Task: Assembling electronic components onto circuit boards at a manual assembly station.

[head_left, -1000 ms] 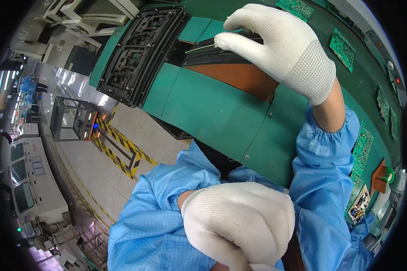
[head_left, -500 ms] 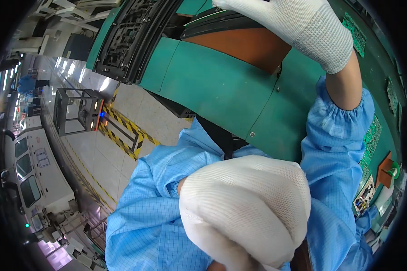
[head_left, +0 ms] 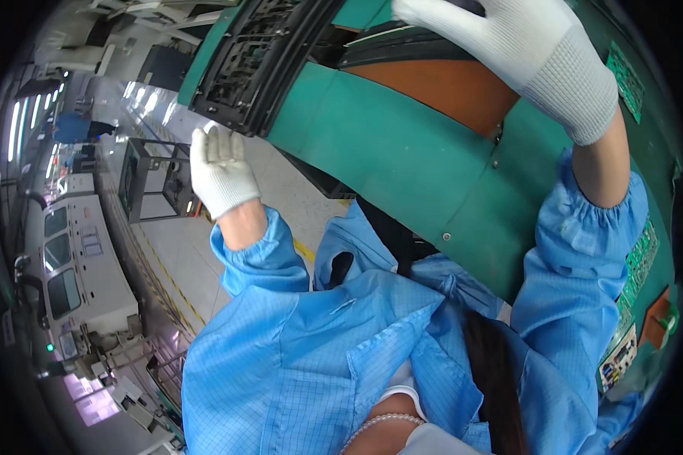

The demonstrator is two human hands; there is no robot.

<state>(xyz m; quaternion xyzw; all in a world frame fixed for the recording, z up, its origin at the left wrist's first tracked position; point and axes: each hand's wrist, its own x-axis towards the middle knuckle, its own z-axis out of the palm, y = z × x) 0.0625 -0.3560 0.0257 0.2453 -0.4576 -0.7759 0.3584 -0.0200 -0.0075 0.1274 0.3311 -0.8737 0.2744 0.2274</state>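
My left hand (head_left: 224, 171), in a white knitted glove, is raised at the left, just beyond the near end of a black slotted rack (head_left: 239, 83). Its fingers stretch upward and nothing shows in them. At the top right, my right hand (head_left: 527, 49), gloved the same way, reaches over a brown panel (head_left: 432, 87) with a black edge strip (head_left: 402, 47). Its thumb extends to the left along that strip, apart from the other fingers, whose tips leave the picture. Whether the hand presses on the strip I cannot tell. Both arms wear blue gridded sleeves.
The green-covered bench (head_left: 402, 159) carries the rack and panel. Green circuit boards (head_left: 626, 80) lie along its right side, with a small brown block (head_left: 655, 317). On the left are a wheeled frame cart (head_left: 155, 182), a white machine (head_left: 83, 258) and a distant person in blue (head_left: 74, 129).
My left hand has swung from close in front of my chest out to the left, toward the rack's end. My right hand stays over the brown panel while the view has shifted slightly.
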